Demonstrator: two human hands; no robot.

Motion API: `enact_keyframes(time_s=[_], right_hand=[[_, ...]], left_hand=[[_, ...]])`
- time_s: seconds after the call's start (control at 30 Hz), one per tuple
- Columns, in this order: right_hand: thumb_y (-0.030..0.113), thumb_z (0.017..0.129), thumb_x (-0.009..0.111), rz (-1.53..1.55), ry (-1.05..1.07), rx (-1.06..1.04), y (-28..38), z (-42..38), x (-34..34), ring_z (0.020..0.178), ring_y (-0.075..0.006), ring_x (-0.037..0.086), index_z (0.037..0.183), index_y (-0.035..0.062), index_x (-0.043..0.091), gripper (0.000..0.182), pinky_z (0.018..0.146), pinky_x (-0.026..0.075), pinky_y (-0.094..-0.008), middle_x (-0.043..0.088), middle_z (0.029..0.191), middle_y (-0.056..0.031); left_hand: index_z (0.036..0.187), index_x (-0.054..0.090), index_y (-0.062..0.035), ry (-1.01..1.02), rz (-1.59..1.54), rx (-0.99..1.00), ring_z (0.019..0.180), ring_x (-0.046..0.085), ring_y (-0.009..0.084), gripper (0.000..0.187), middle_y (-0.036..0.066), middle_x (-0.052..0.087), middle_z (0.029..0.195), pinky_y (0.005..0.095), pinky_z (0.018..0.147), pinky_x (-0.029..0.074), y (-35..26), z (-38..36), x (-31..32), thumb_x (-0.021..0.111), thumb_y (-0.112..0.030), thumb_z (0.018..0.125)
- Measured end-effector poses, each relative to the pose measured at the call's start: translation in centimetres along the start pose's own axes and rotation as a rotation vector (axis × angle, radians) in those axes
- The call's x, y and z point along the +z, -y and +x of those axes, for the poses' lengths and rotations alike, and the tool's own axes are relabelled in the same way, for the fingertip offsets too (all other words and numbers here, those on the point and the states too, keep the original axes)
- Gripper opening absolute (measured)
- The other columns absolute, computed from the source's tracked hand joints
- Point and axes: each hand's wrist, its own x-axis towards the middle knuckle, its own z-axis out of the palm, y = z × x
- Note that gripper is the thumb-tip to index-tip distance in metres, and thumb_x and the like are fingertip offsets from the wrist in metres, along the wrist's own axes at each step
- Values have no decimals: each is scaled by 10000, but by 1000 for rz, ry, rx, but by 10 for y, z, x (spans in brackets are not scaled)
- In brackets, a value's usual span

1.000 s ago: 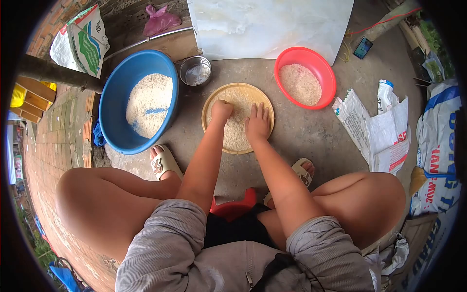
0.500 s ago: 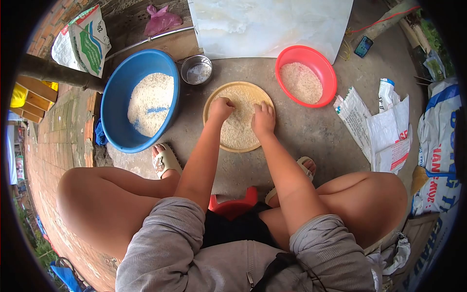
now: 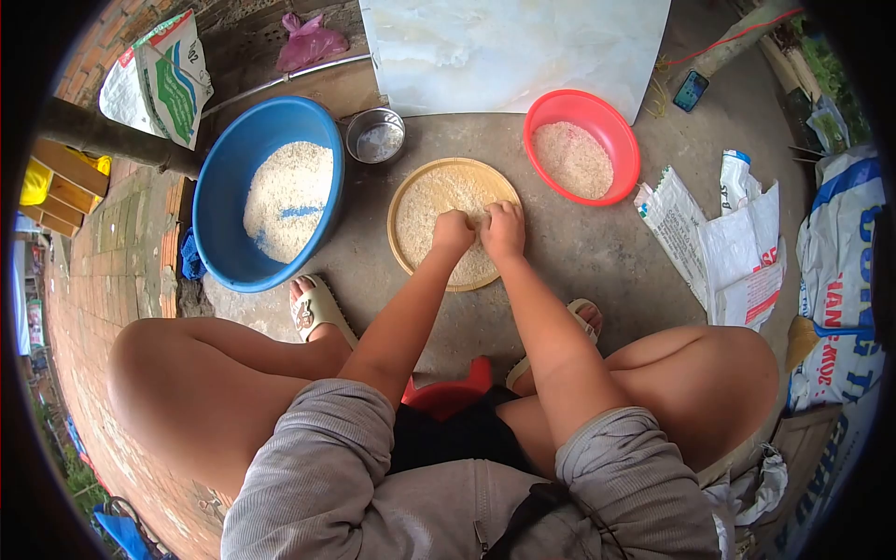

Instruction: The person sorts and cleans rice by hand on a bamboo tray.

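Observation:
A round shallow bamboo tray lies on the floor in front of me, spread with pale rice grains. My left hand is over the tray's middle with its fingers curled closed; what they pinch, if anything, is hidden. Close beside it, my right hand rests on the rice near the right rim, fingers bent downward and slightly apart. To the left stands a large blue basin with whitish rice in it. A red basin at the right also holds rice.
Behind the tray sit a metal bowl and a leaning marbled panel. White sacks lie at the right, near a phone. A red stool is under me, between my sandalled feet.
My left hand has moved right and slightly toward me across the rice, and is now close to my right hand. The right hand's fingers have bent a little and stayed near the right rim.

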Motion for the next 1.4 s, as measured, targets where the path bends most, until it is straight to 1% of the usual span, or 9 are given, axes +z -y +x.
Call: enact_keyframes(time_s=[0.03, 0.1, 0.13, 0.33, 0.53, 0.77, 0.93, 1.13, 1.4], right_hand=[[115, 802, 564, -2, -2, -1, 2, -1, -2, 1026, -296, 526, 937, 45, 637, 169, 896, 419, -382, 576, 1078, -127], [129, 823, 556, 159, 84, 12, 7, -2, -2, 922, -313, 578, 935, 44, 631, 159, 802, 459, -401, 606, 993, -150], [129, 823, 556, 158, 82, 12, 8, -2, -2, 922, -313, 578, 935, 44, 631, 159, 802, 459, -401, 606, 993, -150], [106, 841, 534, 473, -95, -125, 15, 4, 2, 840, -346, 604, 949, 50, 616, 147, 738, 481, -406, 634, 906, -154], [48, 796, 533, 374, -125, -392, 44, 8, -9, 839, -318, 577, 927, 64, 610, 153, 734, 484, -405, 591, 885, -121], [39, 764, 547, 326, -52, -385, 40, 2, -7, 874, -313, 561, 914, 64, 574, 155, 749, 480, -407, 572, 910, -108], [35, 762, 543, 162, 122, -285, 24, -10, -1, 941, -323, 545, 910, 56, 546, 149, 787, 471, -419, 560, 938, -126], [60, 780, 540, -54, 234, -339, 9, -11, 12, 969, -318, 541, 891, 25, 566, 119, 805, 470, -416, 559, 962, -137], [23, 789, 502, -43, 263, -263, 10, -10, 18, 902, -352, 570, 834, 8, 570, 84, 779, 472, -432, 569, 943, -180]], left_hand=[[850, 669, -3, -1, -1, 2, 720, 652, 308, 143, 182, 661, 844, 366, 678, 534, 5, 3, 1, 620, -34, 719], [818, 659, 40, 76, -888, -319, 630, 646, 234, 122, 160, 670, 770, 313, 630, 538, 10, 5, -3, 674, -34, 722], [811, 643, 57, 109, -1068, -361, 652, 630, 173, 128, 120, 657, 779, 277, 601, 534, 11, 5, -8, 695, -35, 740], [965, 594, 27, 207, -1607, -422, 869, 613, 183, 159, 115, 627, 938, 288, 769, 517, 19, 10, -13, 578, -57, 832], [967, 555, 4, 265, -1707, -239, 881, 593, 200, 228, 108, 611, 937, 323, 824, 482, 28, 12, -19, 430, -177, 907], [903, 531, -38, 205, -1847, -238, 840, 594, 217, 225, 99, 592, 850, 342, 775, 485, 53, 22, -2, 396, -216, 923], [887, 532, -17, -19, -1776, -542, 759, 595, 221, 271, 98, 593, 837, 323, 687, 528, 53, 18, -4, 377, -231, 945], [974, 534, 38, -232, -1768, -609, 872, 613, 272, 295, 145, 592, 906, 348, 785, 545, 45, 18, -9, 371, -206, 946], [1004, 522, 71, -220, -1736, -614, 903, 604, 286, 311, 175, 583, 955, 360, 817, 534, 40, 15, -11, 357, -185, 942]])
